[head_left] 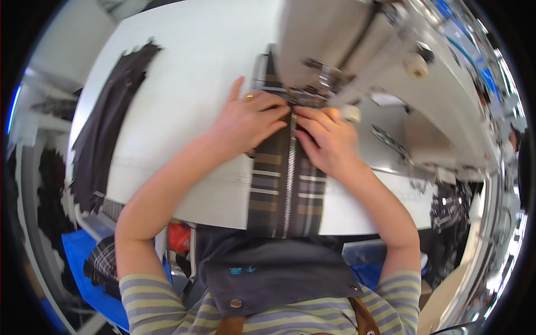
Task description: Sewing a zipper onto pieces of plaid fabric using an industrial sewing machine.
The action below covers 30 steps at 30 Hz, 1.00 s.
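A strip of dark plaid fabric (263, 192) with tan and white stripes lies lengthwise before me, its upper part under the sewing machine's presser foot (304, 96). A metal-toothed zipper (290, 173) runs down its middle. My left hand (251, 120), a gold ring on one finger, has its thumb and fingertips closed on the fabric left of the zipper, just below the foot. On the zipper's other side, my right hand (330, 138) grips the fabric with bent fingers, close to the foot. The fingertips partly hide the fabric edges there.
The sewing machine (385, 72) arches over the right of the white table (184, 106). A stack of dark fabric pieces (111, 125) lies at the table's left. Blue bins with plaid cloth (103, 262) sit below left, and more plaid cloth (449, 206) hangs at the right.
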Tool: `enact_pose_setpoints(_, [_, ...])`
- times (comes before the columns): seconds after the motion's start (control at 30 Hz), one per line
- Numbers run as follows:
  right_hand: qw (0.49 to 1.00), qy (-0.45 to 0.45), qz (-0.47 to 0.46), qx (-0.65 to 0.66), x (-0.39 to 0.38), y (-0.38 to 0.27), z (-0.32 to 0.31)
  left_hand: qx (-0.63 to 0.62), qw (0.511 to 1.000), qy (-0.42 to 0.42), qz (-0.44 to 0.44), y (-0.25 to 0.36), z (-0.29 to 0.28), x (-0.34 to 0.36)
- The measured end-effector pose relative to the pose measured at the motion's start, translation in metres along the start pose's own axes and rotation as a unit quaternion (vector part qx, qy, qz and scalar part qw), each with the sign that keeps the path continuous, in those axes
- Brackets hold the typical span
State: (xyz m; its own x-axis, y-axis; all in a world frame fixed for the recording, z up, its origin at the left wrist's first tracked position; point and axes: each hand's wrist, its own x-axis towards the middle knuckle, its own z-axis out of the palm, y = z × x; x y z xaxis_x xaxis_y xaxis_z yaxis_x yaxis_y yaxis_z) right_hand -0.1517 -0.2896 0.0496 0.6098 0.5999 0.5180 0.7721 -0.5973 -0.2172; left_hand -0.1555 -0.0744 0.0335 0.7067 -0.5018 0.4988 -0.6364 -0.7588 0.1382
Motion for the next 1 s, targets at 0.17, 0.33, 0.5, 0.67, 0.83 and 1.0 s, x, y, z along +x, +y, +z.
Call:
enact_pose_setpoints(0.17, [1.0,0.001,-0.019,-0.011,-0.006,0.003,-0.008,0.054,0.994,-0.092,0.005,0.028,-0.058,-0.02])
enact_pose_setpoints(0.33, [0.999,0.005,-0.03,-0.041,-0.001,-0.004,-0.012,0.108,0.977,-0.013,-0.183,-0.057,-0.12,-0.103])
enact_pose_setpoints(0.5, [1.0,0.005,-0.003,-0.013,-0.003,-0.003,-0.007,0.163,0.908,0.202,-0.329,-0.149,-0.168,-0.138])
enact_pose_setpoints(0.67, [0.999,0.017,-0.029,-0.027,-0.001,-0.003,-0.004,-0.048,0.812,0.076,-0.576,-0.22,-0.177,-0.144])
enact_pose_setpoints(0.83, [0.999,0.018,-0.029,-0.017,-0.003,-0.006,-0.006,0.024,0.899,0.242,-0.364,-0.222,-0.151,-0.159])
enact_pose_setpoints(1.0, [1.0,0.008,-0.011,-0.025,-0.009,0.004,-0.007,0.133,0.925,0.176,-0.31,-0.091,-0.199,-0.09])
